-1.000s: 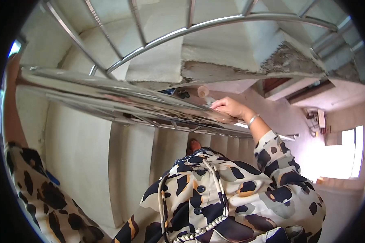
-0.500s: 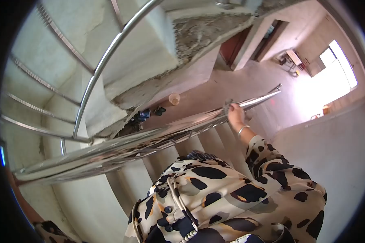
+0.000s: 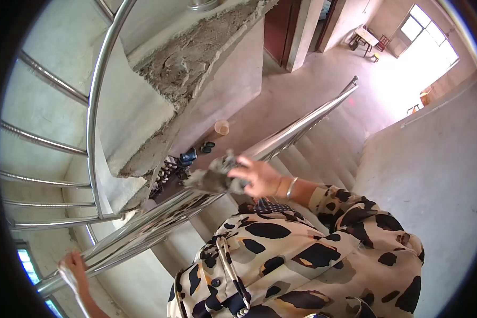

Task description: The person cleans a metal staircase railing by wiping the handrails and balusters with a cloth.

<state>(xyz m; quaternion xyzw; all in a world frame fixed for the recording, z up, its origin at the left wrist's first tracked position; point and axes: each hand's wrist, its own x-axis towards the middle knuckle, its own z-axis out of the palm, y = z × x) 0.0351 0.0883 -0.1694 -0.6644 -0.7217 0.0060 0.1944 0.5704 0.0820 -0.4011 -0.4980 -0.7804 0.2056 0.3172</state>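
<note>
A shiny metal handrail point(image 3: 124, 238) slants from the lower left up to the right. My right hand point(image 3: 257, 177), with a silver bangle at the wrist, grips a crumpled grey rag point(image 3: 214, 179) on the middle of the rail. The rag is slightly blurred and lies over the rail's top. At the lower left, my left hand point(image 3: 73, 265) has its fingers closed round the rail's near end. Part of its grip is hidden behind the knuckles.
Stairs point(image 3: 315, 164) descend beside the rail. A curved metal railing point(image 3: 93, 106) and rough concrete stair edges point(image 3: 180, 63) stand at the left. Below are a pale bucket point(image 3: 221, 127), several shoes point(image 3: 188, 155), and a small table point(image 3: 365, 37) near a bright doorway.
My right hand has come back along the handrail with the rag, from its far part toward the middle. My left hand has come into view on the rail, and the view has shifted.
</note>
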